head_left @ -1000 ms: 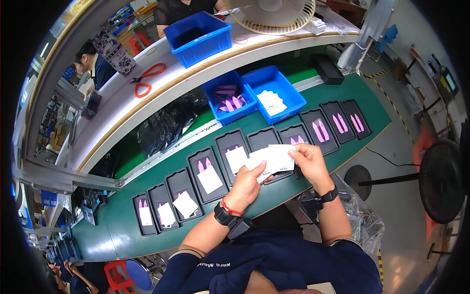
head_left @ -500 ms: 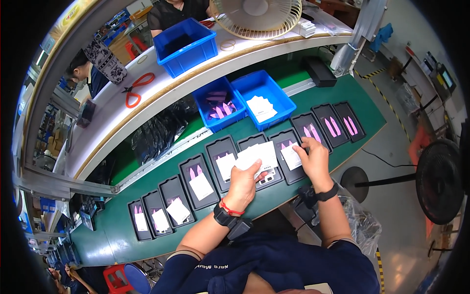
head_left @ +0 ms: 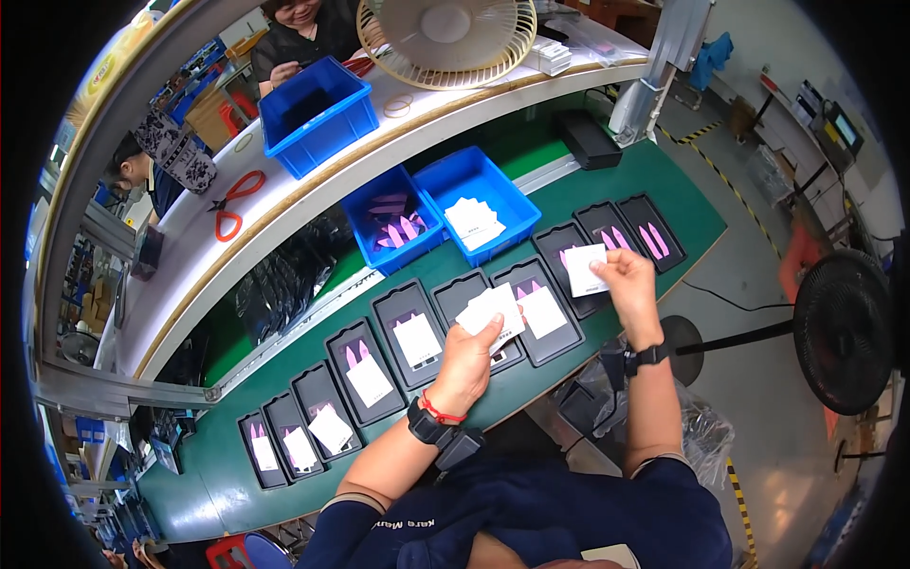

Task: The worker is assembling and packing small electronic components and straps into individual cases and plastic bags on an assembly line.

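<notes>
The worktop [head_left: 204, 474] is surfaced in smooth dark green and is stretched from eight o'clock to two, its edges bent. Above it a raised white shelf [head_left: 190, 275], edged in wood colour, is arched from nine to one. On the shelf, red-handled scissors [head_left: 234, 197] are laid at ten, an open blue bin [head_left: 327, 133] is set at eleven, and a fan [head_left: 445, 24] with a cream wire cage is stood at twelve. At three o'clock a black fan [head_left: 844, 332] is seen; the grey floor is marked with striped tape [head_left: 738, 501] at four, where crumpled clear plastic [head_left: 706, 431] is bunched.

Pointed pink strips [head_left: 408, 228] are heaped in a glossy blue tub [head_left: 398, 261] at eleven, and flat white cards in the blue tub [head_left: 502, 248] at twelve. Shallow rectangular black trays [head_left: 558, 344] are lined up from eight to two, with slim pink pieces [head_left: 650, 243] and, in several, white cards.

A fanned stack of thin cards [head_left: 488, 308] is pinched in the grip of the left hand [head_left: 466, 356], near centre. At three, a square white card [head_left: 583, 270] is pinched between thumb and fingers of the right hand [head_left: 627, 284], over a tray; whether they touch cannot be told
</notes>
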`<state>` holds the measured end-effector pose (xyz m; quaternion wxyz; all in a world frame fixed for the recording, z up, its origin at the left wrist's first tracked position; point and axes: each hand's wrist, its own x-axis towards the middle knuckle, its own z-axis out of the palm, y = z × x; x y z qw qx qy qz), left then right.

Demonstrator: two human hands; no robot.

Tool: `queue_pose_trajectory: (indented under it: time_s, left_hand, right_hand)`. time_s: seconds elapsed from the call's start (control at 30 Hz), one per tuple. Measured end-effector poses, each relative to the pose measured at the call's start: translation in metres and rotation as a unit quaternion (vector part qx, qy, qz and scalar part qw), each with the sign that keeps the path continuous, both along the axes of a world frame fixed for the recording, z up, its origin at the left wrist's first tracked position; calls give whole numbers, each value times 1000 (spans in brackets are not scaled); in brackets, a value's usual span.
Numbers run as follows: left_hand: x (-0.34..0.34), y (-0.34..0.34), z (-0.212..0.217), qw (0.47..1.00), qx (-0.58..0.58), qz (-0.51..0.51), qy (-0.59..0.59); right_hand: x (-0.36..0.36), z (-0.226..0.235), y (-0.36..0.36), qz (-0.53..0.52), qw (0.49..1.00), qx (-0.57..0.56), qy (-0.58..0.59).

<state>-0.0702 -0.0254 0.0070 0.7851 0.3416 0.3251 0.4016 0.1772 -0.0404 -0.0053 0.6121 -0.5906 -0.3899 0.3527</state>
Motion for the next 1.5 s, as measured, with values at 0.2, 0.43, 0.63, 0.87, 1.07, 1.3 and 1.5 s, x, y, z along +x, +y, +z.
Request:
queue_pose_trajectory:
  time_s: [0.2, 0.43, 0.63, 0.87, 1.07, 1.3, 1.5]
  left_hand:
    - [16, -1, -5, 997, -3, 72, 25]
    - [30, -1, -5, 999, 9, 42, 6]
    - [34, 0, -1, 998, -60, -15, -2]
    - [24, 5, 2, 998, -58, 3, 15]
    - [31, 3, 3, 996, -64, 60, 27]
    - [35, 4, 2, 999, -37, 21, 7]
    - [36, 10, 3, 998, -49, -1, -26]
  right_hand:
    - [-5, 13, 6, -111, 866, 16, -488]
    - [-68, -3, -8, 96, 995, 22, -8]
    - [-51, 6, -14, 139, 989, 3, 53]
    - [69, 14, 10, -84, 978, 4, -191]
    - [48, 18, 14, -182, 845, -8, -504]
    - [-57, 2, 5, 116, 993, 29, 16]
    - [-56, 10, 5, 138, 986, 27, 92]
